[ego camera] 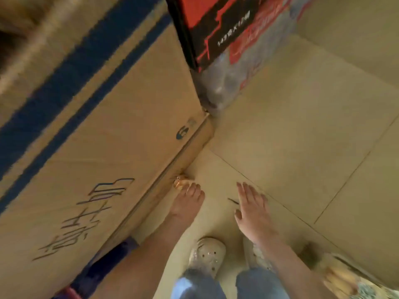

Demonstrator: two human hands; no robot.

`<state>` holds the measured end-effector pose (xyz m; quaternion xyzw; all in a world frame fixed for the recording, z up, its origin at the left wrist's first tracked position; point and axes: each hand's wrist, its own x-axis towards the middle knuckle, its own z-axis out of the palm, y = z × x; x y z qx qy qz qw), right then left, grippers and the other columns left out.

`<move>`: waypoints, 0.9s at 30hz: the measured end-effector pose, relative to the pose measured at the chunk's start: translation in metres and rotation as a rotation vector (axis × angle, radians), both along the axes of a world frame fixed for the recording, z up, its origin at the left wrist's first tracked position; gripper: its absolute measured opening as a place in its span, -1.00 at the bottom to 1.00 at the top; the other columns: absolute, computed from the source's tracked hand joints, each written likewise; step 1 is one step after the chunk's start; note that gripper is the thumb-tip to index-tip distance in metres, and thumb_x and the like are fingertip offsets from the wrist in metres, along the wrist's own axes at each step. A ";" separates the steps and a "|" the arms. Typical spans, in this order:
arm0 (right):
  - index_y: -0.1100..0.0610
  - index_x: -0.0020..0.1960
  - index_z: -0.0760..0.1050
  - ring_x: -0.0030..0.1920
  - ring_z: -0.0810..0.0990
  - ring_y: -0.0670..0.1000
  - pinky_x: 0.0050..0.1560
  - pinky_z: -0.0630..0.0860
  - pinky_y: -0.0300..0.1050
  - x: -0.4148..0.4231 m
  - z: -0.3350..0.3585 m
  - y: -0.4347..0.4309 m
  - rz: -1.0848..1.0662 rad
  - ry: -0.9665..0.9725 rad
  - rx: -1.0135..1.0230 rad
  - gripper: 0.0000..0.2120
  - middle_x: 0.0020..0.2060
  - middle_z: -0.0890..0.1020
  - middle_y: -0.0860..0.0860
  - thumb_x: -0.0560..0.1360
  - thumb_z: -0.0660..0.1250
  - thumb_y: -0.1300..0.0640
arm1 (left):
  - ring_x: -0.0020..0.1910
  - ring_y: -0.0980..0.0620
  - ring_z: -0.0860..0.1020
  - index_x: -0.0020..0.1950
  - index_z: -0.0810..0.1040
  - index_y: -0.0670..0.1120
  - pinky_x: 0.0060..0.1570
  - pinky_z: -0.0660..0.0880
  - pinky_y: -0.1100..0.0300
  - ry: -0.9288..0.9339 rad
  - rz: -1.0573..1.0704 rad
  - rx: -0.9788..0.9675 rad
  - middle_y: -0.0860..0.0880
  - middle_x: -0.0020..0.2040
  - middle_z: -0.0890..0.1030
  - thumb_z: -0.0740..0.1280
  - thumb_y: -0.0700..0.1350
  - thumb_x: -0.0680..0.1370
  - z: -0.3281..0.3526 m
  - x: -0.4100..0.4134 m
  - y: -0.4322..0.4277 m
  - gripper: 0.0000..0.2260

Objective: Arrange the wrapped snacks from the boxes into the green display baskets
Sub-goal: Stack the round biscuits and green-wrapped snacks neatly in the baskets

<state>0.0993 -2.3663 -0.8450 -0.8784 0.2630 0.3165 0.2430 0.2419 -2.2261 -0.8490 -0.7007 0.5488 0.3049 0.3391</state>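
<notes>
**Reaching down for a stray snack at the foot of the big carton**

You are bent over, looking straight down past the large cardboard box (103, 130), printed with blue stripes, that fills the left of the view. A single wrapped snack (179, 182) lies on the tiled floor (302, 137), tucked against the bottom edge of that box. It has likely dropped there, which would explain the stoop.

Your left hand (187, 205) stretches along the base of the box. Its fingers are extended, not yet closed on anything, with the tips just beside the snack; blur hides whether they touch it. Your right hand (253, 211) hovers over the floor farther out from the box, flat with fingers spread and holding nothing, probably for balance.

Your pale clog (207, 254) stands near the box's base. Beyond the box's far corner sits a red and black carton (216, 24). No green basket is in view.
</notes>
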 end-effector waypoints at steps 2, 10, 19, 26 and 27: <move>0.09 0.52 -0.41 0.55 -0.16 0.05 0.50 -0.17 0.08 0.004 -0.038 0.005 -0.014 -0.028 0.031 -0.27 0.56 -0.16 0.06 0.63 0.07 0.01 | 0.52 -0.20 -0.01 0.54 0.01 -0.22 0.47 -0.13 -0.05 -0.023 -0.064 0.057 -0.24 0.55 -0.01 0.04 -0.20 0.65 -0.040 0.004 0.007 -0.53; 0.07 0.54 -0.36 0.55 -0.15 0.05 0.49 -0.19 0.10 0.027 -0.127 0.024 -0.033 -0.076 0.060 -0.24 0.56 -0.13 0.06 0.60 0.14 0.10 | 0.45 -0.21 0.14 0.54 -0.06 -0.21 0.40 0.12 -0.10 -0.209 -0.208 0.182 -0.26 0.51 0.09 -0.09 -0.26 0.66 -0.138 0.039 0.021 -0.57; 0.08 0.53 -0.38 0.55 -0.15 0.04 0.52 -0.11 0.07 -0.009 -0.006 0.005 -0.163 -0.031 0.072 -0.25 0.56 -0.16 0.05 0.61 0.12 0.12 | 0.38 -0.15 0.25 0.55 -0.07 -0.18 0.30 0.30 0.04 0.097 0.682 0.020 -0.17 0.42 0.25 0.29 -0.14 0.54 -0.005 -0.028 -0.051 -0.29; 0.06 0.57 -0.21 0.54 -0.13 -0.02 0.50 -0.14 -0.05 -0.023 0.219 -0.043 -0.004 -0.151 0.112 -0.28 0.56 -0.07 -0.01 0.57 0.15 0.20 | 0.29 -0.08 0.36 0.50 0.20 -0.16 0.28 0.25 0.17 0.446 0.898 -0.323 -0.10 0.35 0.40 0.16 0.02 0.47 0.241 -0.085 -0.110 -0.38; 0.08 0.57 -0.14 0.54 -0.07 -0.01 0.49 -0.11 -0.07 -0.021 0.256 -0.053 0.031 -0.171 0.107 -0.32 0.55 -0.01 -0.01 0.56 0.15 0.19 | 0.26 -0.08 0.40 0.47 0.27 -0.15 0.24 0.30 0.20 0.484 0.967 -0.349 -0.09 0.30 0.45 0.17 0.02 0.44 0.278 -0.084 -0.116 -0.40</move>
